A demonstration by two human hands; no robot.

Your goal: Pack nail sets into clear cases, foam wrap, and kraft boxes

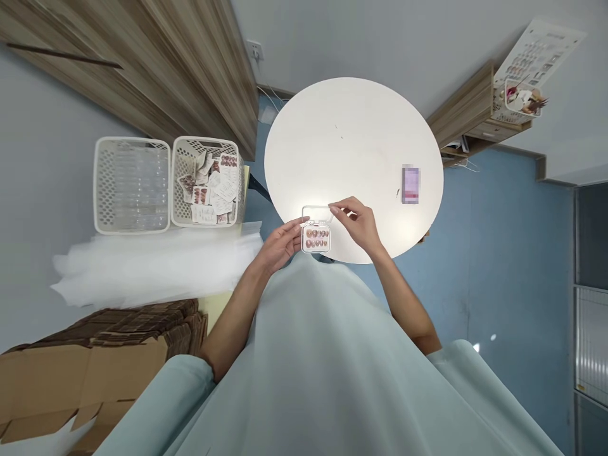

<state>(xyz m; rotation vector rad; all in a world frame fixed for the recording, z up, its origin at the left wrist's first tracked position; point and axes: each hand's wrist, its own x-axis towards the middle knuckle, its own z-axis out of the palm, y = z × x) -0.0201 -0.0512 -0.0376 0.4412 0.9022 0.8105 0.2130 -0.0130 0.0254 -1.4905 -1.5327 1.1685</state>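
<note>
A small clear plastic case [316, 251] with its lid [316, 214] raised is held over the near edge of the round white table. Inside it lie two rows of press-on nails [316, 239] in brownish pink tones. My left hand [282, 242] grips the case by its left side, fingers bent along the hinge edge. My right hand [357, 220] pinches the upper right corner of the lid between thumb and fingertips.
A purple and pink box [410, 184], blurred, lies on the right of the round table [351, 114]. To the left stand a basket of clear cases [99, 190] and a basket of nail cards [175, 212]. White wrap [156, 266] and flattened cardboard [80, 373] lie nearby.
</note>
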